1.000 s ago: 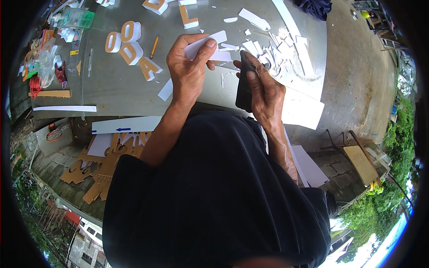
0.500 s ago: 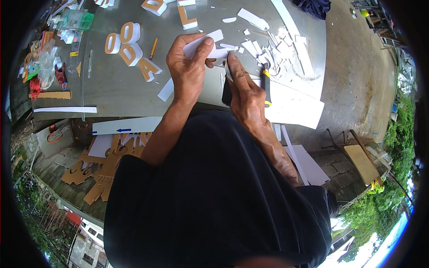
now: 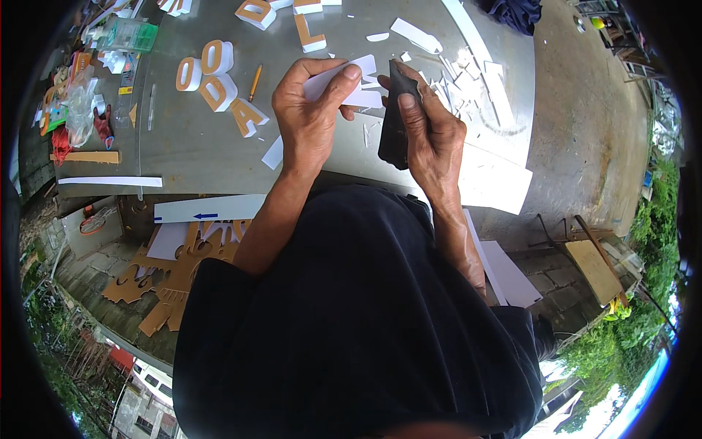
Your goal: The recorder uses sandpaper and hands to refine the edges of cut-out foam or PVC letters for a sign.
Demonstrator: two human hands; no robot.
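Observation:
My left hand pinches a white cut-out board piece between thumb and fingers, its pronged end pointing right. Beside it, my right hand grips a flat black piece of sandpaper with a ragged edge, held upright and tilted. A small gap separates the sandpaper from the white piece. Left of my hands lie several thick letter-shaped blocks with tan faces and white sides, and a yellow pencil. White offcuts are scattered beyond my right hand.
All this lies on a grey metal table. A long white strip and a white board rest at its right. A green bottle and plastic bags crowd the left. Cut cardboard lies below the table's near edge.
My right hand has drawn away to the right from the white piece and turned, bringing the sandpaper's broad black side into view. The yellow-and-black cutter seen beside it earlier is now hidden.

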